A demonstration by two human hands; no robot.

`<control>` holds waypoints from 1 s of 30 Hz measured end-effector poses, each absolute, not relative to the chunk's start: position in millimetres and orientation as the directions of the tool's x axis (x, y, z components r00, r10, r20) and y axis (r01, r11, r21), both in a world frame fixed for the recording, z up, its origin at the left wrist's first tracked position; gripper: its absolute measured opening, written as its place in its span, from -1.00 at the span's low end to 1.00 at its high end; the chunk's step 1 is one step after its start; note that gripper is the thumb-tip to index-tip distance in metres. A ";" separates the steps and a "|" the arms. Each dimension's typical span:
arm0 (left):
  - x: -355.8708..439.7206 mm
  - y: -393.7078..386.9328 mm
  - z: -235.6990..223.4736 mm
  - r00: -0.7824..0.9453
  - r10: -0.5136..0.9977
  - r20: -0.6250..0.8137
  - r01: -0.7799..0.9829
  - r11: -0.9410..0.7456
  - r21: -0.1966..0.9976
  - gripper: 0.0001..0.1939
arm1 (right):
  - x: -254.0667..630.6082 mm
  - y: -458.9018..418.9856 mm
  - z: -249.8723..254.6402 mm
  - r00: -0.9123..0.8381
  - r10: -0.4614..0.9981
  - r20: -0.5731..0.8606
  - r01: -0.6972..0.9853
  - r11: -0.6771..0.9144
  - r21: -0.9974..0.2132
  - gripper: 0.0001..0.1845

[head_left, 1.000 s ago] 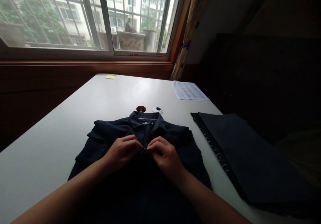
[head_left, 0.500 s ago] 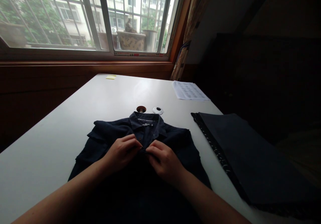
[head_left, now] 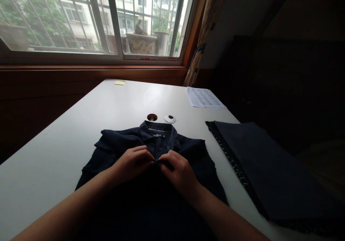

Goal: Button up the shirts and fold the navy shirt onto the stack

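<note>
A dark navy collared shirt (head_left: pixel 118 140) lies front up on the white table, its collar (head_left: pixel 145 130) pointing away from me and a label showing inside the neck. Just below the collar opening, my left hand (head_left: pixel 134 163) pinches the left edge of the shirt's front. My right hand (head_left: pixel 179 169) pinches the other front edge, and the fingertips of both hands nearly meet at the shirt's centre line. Fingers and dark cloth hide any button between them. The lower part of the shirt is lost in shadow.
A folded dark cloth (head_left: pixel 269 165) lies along the table's right side. Printed sheets (head_left: pixel 205 98) and a yellow sticky note (head_left: pixel 119 82) rest at the far end of the white table (head_left: pixel 54 154). Beyond the collar are a round cable hole (head_left: pixel 152 117) and a white ring cap (head_left: pixel 170 119).
Both hands have shifted very slightly to the right with the pinched cloth. The shirt's right shoulder moved a little with them, and the collar opening looks marginally wider.
</note>
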State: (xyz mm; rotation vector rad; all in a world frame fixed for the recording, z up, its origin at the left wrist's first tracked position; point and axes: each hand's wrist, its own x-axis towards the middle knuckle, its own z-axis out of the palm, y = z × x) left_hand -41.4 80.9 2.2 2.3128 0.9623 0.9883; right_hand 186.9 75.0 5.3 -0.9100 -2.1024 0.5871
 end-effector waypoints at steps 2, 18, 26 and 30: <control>-41.4 80.8 1.5 0.511 0.739 0.439 0.424 -0.661 0.619 -0.83 | 187.2 74.6 4.9 -0.448 0.751 0.486 0.407 0.655 -0.637 -0.88; -36.9 78.1 4.0 0.565 0.678 0.470 0.425 -0.727 0.539 -0.87 | 191.8 79.0 7.4 -0.224 0.804 0.551 0.421 0.590 -0.689 -0.94; -37.6 79.3 9.4 0.394 0.734 0.553 0.490 -0.677 0.550 -0.89 | 194.4 76.5 7.8 -0.107 0.800 0.590 0.391 0.580 -0.715 -0.91; -37.8 81.3 9.7 0.303 0.767 0.566 0.519 -0.631 0.577 -0.88 | 194.5 75.5 8.7 -0.111 0.809 0.577 0.383 0.571 -0.726 -0.90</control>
